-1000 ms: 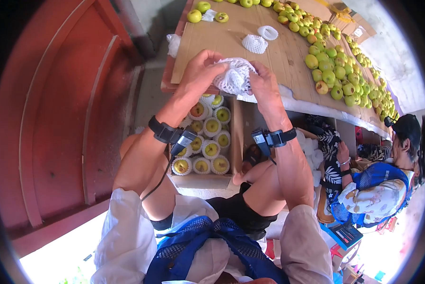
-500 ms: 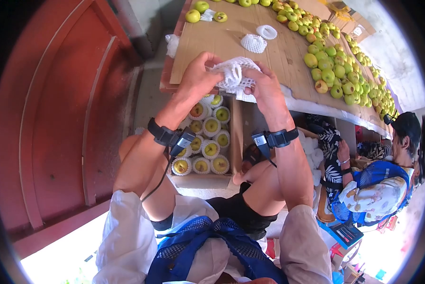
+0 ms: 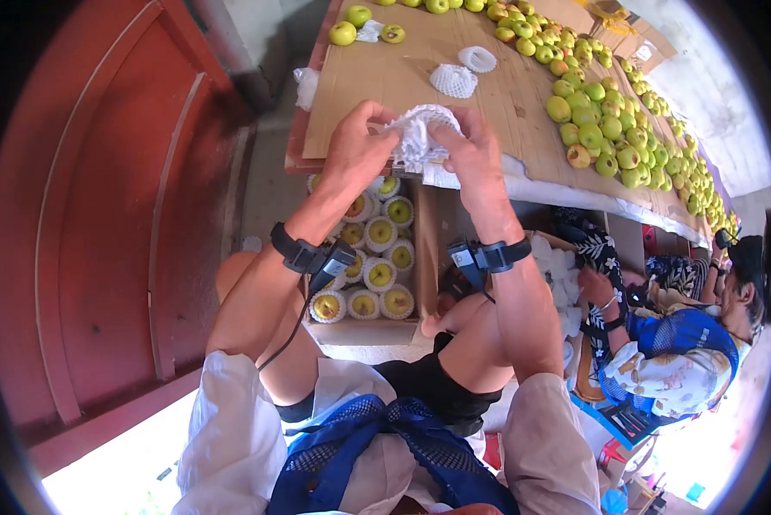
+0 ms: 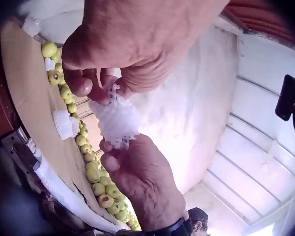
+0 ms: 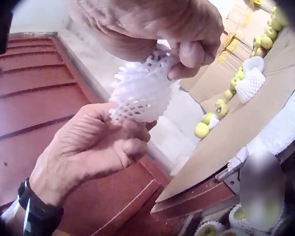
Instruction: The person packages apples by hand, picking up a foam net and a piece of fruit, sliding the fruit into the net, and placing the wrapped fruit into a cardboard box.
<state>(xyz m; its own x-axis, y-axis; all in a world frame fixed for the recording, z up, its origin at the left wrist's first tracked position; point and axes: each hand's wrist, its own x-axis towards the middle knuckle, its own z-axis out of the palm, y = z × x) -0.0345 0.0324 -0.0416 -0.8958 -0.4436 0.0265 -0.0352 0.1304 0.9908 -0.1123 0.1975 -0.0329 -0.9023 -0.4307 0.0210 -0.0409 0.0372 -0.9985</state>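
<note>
A white foam net [image 3: 421,136] is stretched between both hands above the table's near edge. My left hand [image 3: 361,148] pinches its left side, and my right hand [image 3: 478,154] pinches the right side with the thumb on top. In the left wrist view the net [image 4: 117,120] hangs between left fingers above and right fingers below. The right wrist view shows the net [image 5: 142,91] bunched and ribbed, its open mesh at both ends. Whether anything is inside it cannot be told. Two more foam nets [image 3: 454,81] lie on the cardboard beyond the hands.
Below the hands stands a carton [image 3: 365,332] of net-wrapped apples. Many loose green apples [image 3: 610,128] cover the table's right side, and a few lie at its far left. A red door [image 3: 102,215] is at left. Another person [image 3: 673,356] sits at right.
The net has gone from spread wide to more gathered between the fingers. Both hands have shifted slightly, and the view has moved a little. The other person's arms have moved.
</note>
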